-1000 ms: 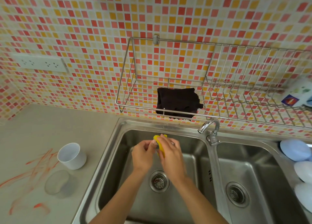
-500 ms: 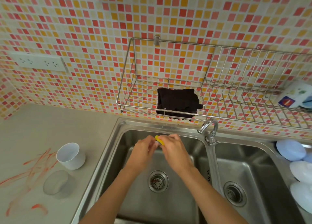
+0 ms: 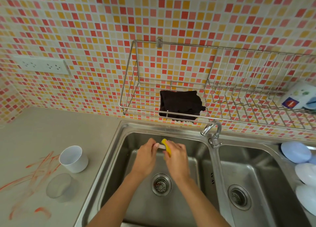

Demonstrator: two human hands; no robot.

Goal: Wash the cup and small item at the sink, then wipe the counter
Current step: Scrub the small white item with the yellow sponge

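1. I see the worktop, streaked red at lower left of the frame, beside the sink.
2. The white cup stands at centre left.
3. My left hand has its grip pinched on a small white item; my right hand curls round a yellow sponge against it, over the left basin.

You have the white plastic cup upright on the grey counter beside orange streaks, the small white item pinched over the steel sink.
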